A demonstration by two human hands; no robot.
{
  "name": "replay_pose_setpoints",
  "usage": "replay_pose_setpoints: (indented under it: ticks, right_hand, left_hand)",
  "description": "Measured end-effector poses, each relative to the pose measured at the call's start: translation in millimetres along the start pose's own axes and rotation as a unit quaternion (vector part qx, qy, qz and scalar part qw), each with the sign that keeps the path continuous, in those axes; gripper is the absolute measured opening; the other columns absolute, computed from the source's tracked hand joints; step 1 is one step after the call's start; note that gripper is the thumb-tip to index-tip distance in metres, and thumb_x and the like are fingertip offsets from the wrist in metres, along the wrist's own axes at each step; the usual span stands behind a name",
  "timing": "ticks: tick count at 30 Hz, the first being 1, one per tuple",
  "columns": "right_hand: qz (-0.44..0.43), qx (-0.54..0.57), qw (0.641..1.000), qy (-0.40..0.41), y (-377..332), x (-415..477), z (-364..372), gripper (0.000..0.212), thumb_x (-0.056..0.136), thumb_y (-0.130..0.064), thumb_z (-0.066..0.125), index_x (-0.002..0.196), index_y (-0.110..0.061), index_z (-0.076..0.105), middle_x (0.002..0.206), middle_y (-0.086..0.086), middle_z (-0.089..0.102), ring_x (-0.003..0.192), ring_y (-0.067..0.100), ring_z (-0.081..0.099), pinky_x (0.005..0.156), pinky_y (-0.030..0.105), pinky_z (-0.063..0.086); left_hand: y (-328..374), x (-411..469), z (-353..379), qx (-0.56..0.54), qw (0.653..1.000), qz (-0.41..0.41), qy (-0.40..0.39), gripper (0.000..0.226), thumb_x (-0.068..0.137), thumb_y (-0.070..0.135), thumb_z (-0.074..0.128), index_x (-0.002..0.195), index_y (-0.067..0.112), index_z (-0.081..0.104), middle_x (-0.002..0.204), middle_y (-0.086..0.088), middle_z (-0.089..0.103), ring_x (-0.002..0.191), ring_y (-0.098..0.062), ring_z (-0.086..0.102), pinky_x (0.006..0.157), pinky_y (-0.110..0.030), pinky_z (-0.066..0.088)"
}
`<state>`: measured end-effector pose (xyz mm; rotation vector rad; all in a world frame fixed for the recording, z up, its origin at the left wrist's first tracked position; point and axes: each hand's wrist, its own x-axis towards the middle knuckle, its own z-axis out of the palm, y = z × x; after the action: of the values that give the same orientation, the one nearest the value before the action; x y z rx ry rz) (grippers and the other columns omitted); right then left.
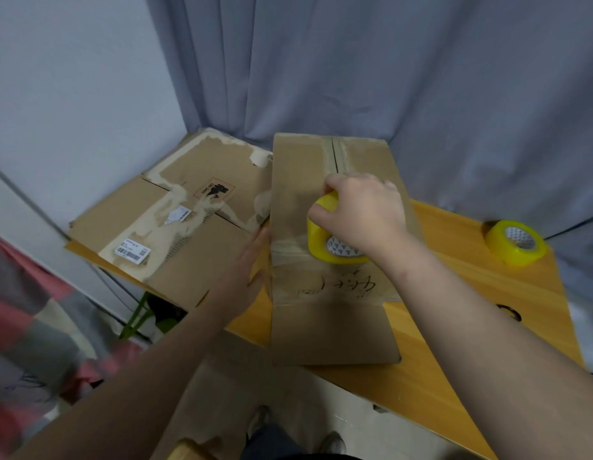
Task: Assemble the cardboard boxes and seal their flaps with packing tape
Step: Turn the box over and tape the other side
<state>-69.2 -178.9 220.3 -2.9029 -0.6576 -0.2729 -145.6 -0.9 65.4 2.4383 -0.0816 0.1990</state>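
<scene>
Head view: left hand (252, 260), fingers straight, braces the box (325, 287) side; right hand (358, 214) grips the tape roll (325, 240), likely laying tape.

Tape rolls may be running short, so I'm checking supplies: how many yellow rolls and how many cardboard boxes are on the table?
Yellow tape rolls: 2 (held roll in the right hand; spare roll lying free, far right)
Cardboard boxes: 2 (middle box; left box)
Total: 4
</scene>
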Motion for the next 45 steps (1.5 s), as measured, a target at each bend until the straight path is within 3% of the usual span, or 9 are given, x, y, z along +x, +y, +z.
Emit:
replay_pose_setpoints:
  ticks: [5, 11, 18, 24, 29, 32, 36, 40, 45]
  right_hand:
    - [-0.002, -0.001, 1.000, 0.002, 0, 2, 1, 0.032, 0.081, -0.048, 0.052, 0.100, -0.024, 0.061, 0.104, 0.002, 0.061, 0.106, 0.027, 0.052, 0.085, 0.037, 0.034]
    - [0.000, 0.006, 1.000, 0.012, 3, 7, 1, 0.031, 0.081, -0.048, 0.052, 0.099, -0.025, 0.062, 0.105, 0.001, 0.063, 0.105, 0.025, 0.053, 0.086, 0.037, 0.035]
    - [-0.010, 0.012, 1.000, 0.008, 9, 11, 1, 0.031, 0.082, -0.049, 0.053, 0.099, -0.025, 0.062, 0.106, 0.001, 0.064, 0.105, 0.025, 0.054, 0.081, 0.035, 0.035]
    - [-0.072, 0.165, 0.983, -0.030, 43, 5, 0, 0.047, 0.080, -0.058, 0.044, 0.099, -0.020, 0.062, 0.096, 0.000, 0.060, 0.095, 0.020, 0.055, 0.084, 0.034, 0.044]
    - [0.031, 0.497, 0.867, 0.023, 74, -22, 22, 0.036, 0.077, -0.057, 0.054, 0.076, -0.022, 0.055, 0.064, -0.012, 0.051, 0.064, 0.003, 0.050, 0.061, 0.020, 0.040]
    - [0.035, 0.576, 0.816, 0.035, 70, -23, 26, 0.031, 0.076, -0.045, 0.062, 0.074, -0.015, 0.054, 0.059, -0.015, 0.055, 0.059, -0.001, 0.052, 0.057, 0.015, 0.041]
    - [0.006, 0.480, 0.877, 0.020, 66, -16, -2, 0.037, 0.071, -0.053, 0.066, 0.073, -0.018, 0.057, 0.057, -0.010, 0.054, 0.057, 0.004, 0.053, 0.055, 0.023, 0.044]
    - [-0.018, 0.225, 0.974, -0.009, 98, -14, -44, 0.048, 0.072, -0.064, 0.064, 0.080, -0.016, 0.062, 0.066, 0.002, 0.060, 0.071, 0.021, 0.059, 0.068, 0.037, 0.049]
    - [-0.011, 0.062, 0.996, -0.055, 108, -12, -28, 0.053, 0.074, -0.067, 0.052, 0.104, -0.025, 0.063, 0.088, 0.007, 0.064, 0.093, 0.030, 0.059, 0.071, 0.033, 0.045]
  left_hand:
    - [-17, 22, -7, 0.137, 0.985, 0.109, 0.007, 0.085, 0.083, 0.019, 0.070, 0.148, 0.021, 0.014, 0.155, 0.000, 0.012, 0.144, -0.020, 0.010, 0.116, -0.040, 0.012]
    - [-23, 46, -8, 0.253, 0.941, 0.222, -0.019, 0.098, 0.076, 0.045, 0.070, 0.149, 0.013, 0.013, 0.155, -0.006, 0.016, 0.143, -0.020, 0.015, 0.117, -0.036, 0.011]
    - [-18, 39, -1, 0.181, 0.951, 0.250, 0.034, 0.058, 0.100, 0.046, 0.023, 0.140, 0.005, 0.032, 0.144, -0.015, 0.040, 0.136, -0.022, 0.028, 0.115, -0.026, 0.012]
    - [-17, 33, 8, 0.199, 0.939, 0.262, 0.098, 0.042, 0.094, 0.022, 0.042, 0.128, 0.000, 0.053, 0.131, -0.016, 0.057, 0.127, -0.023, 0.045, 0.113, -0.033, 0.025]
    - [0, 30, 4, 0.254, 0.937, 0.222, 0.089, 0.050, 0.089, 0.031, 0.042, 0.125, -0.002, 0.056, 0.130, -0.016, 0.058, 0.121, -0.027, 0.055, 0.104, -0.032, 0.038]
    - [4, 26, 7, 0.225, 0.956, 0.167, 0.088, 0.056, 0.095, 0.040, 0.033, 0.130, 0.001, 0.052, 0.135, -0.013, 0.053, 0.127, -0.025, 0.048, 0.103, -0.031, 0.038]
    - [1, 24, 11, 0.222, 0.962, 0.134, 0.086, 0.051, 0.099, 0.037, 0.029, 0.137, 0.007, 0.046, 0.141, -0.008, 0.047, 0.133, -0.016, 0.034, 0.103, -0.034, 0.037]
    - [4, 26, 9, 0.234, 0.962, 0.123, 0.062, 0.052, 0.099, 0.040, 0.029, 0.137, 0.009, 0.046, 0.142, -0.005, 0.047, 0.133, -0.015, 0.034, 0.109, -0.027, 0.026]
    - [9, 25, 8, 0.259, 0.959, 0.110, 0.043, 0.052, 0.101, 0.040, 0.025, 0.136, 0.008, 0.047, 0.141, -0.007, 0.047, 0.131, -0.019, 0.039, 0.114, -0.023, 0.017]
